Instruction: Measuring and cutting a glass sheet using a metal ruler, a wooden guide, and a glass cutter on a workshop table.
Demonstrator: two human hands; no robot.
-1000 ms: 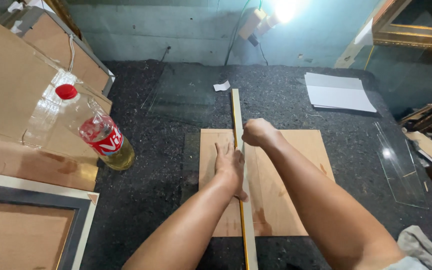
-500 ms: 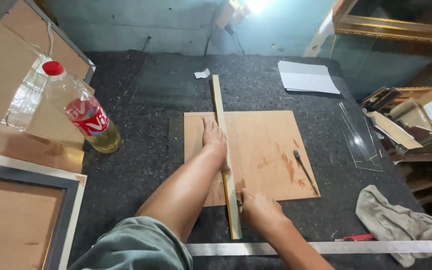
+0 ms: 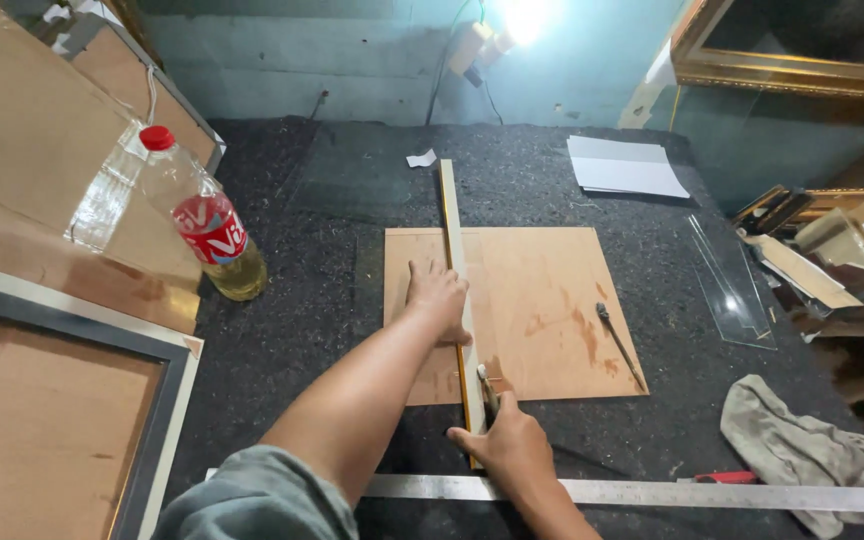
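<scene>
While your left hand (image 3: 439,297) presses flat, fingers spread, on the long straightedge (image 3: 457,280), it pins that strip down across the thin wooden board (image 3: 542,300), likely so the strip cannot slide while you work along its edge. That hand grasps nothing; it is open and bearing down with the palm. Your right hand (image 3: 507,450) sits at the near edge of the board, closed around a small cutting tool (image 3: 489,385) whose tip rests against the right side of the straightedge, just beside it. So the board lies under both hands on the dark felt table (image 3: 302,330), the straightedge running from far to near over its left half, with your pressing hand near mid-length and your tool hand at the near end. A steel ruler (image 3: 652,492) lies crosswise just in front of you, touching nothing on the board. A slim pen-like tool (image 3: 620,345) rests on the board's right part, a bottle (image 3: 207,235) with a red cap stands well to the left, and a grey rag (image 3: 812,450) lies to the right.
</scene>
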